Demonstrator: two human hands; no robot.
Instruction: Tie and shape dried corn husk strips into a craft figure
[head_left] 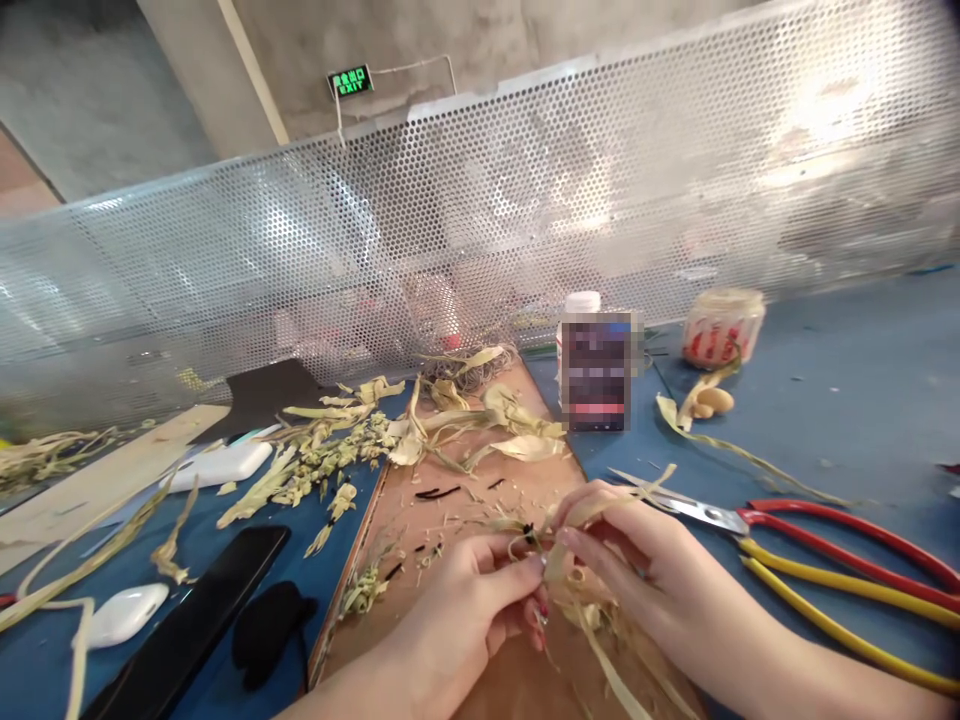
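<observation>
Over a brown board (405,500), my left hand (476,590) is closed in a pinch on a small piece with a dark tip (529,533). Close beside it, my right hand (637,555) pinches a pale, dried plant strip (556,567) that looks like corn husk. The fingertips of both hands nearly meet around this work. Long husk ends (611,680) hang below the fingers. What exactly lies between the left fingertips is partly hidden. Scissors (720,515) with one red and one yellow handle lie to the right of my right hand, blades apart.
A white-capped bottle (583,303) and a glass jar (721,330) stand behind on the blue table (840,400). Dried husk pieces (330,455) lie left of centre. A black phone (202,620) and white cases (221,465) are at left. A perforated metal screen (480,200) borders the back.
</observation>
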